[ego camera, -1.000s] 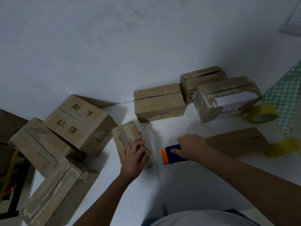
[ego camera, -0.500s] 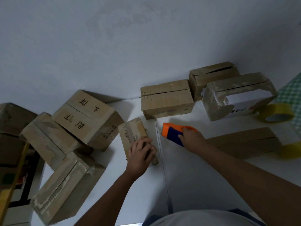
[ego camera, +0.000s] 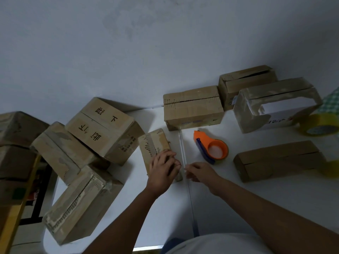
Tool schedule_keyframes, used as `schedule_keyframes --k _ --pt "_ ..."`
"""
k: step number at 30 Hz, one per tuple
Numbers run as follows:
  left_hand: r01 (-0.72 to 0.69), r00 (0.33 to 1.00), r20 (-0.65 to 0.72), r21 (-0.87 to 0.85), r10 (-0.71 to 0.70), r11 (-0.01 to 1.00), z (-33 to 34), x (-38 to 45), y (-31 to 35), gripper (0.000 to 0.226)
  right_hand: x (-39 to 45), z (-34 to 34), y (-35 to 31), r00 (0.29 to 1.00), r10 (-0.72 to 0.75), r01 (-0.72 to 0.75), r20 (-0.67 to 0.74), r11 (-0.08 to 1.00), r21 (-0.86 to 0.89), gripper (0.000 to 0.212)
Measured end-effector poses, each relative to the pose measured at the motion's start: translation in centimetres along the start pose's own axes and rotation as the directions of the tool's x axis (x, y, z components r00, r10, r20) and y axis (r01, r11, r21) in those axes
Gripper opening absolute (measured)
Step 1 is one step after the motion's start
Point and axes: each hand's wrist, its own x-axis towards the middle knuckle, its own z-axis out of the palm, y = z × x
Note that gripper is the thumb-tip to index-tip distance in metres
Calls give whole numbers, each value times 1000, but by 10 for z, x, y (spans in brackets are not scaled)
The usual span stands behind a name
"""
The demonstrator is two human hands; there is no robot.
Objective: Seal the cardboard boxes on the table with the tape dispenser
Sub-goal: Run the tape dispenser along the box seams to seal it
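A small cardboard box [ego camera: 153, 143] lies on the white table [ego camera: 238, 202] in front of me. My left hand [ego camera: 163, 168] rests flat on the box's near end with its fingers spread. My right hand [ego camera: 200, 172] sits just right of the box, with its fingertips at the box's near right edge; it holds nothing that I can make out. The orange and blue tape dispenser [ego camera: 211, 149] lies by itself on the table, a little beyond my right hand.
Several more cardboard boxes ring the spot: a printed one [ego camera: 102, 129] and a pile [ego camera: 82, 204] at the left, three at the back [ego camera: 192, 107], a long flat one [ego camera: 277, 160] at the right. Yellow tape rolls [ego camera: 319, 125] lie far right. The table's edge is at the left.
My right hand carried the dispenser up past the box, set it down on the table and came back to the box's near right edge. My left hand stayed on the box.
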Motion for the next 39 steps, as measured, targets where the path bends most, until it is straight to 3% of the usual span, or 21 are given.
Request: schedule_keyframes --k 3,7,12,18,24,28,39 --pt "-1 1000 -2 -48 1 999 -4 0 1 30 -3 1 3 986 -86 87 -140 996 0 15" --pt "134 987 -44 -305 -154 943 -22 -6 0 32 -10 3 4 972 -161 159 -169 987 -28 17" --pt "-56 997 53 -28 58 998 -15 -18 -15 56 -15 3 9 957 -233 229 -171 972 -43 19" --pt "-129 987 123 208 104 970 -8 -21 -22 77 -12 2 12 948 -262 259 -179 965 -43 18" --pt "-165 986 45 316 159 934 -4 -22 -21 77 -4 -1 10 928 -330 299 -173 936 -183 25" --pt "-197 980 65 379 187 904 -1 -20 -21 91 -1 -2 8 923 -346 296 -172 919 -259 26" --pt "-220 972 152 323 179 921 -14 -19 -20 88 6 1 16 881 -440 367 -172 867 -338 24"
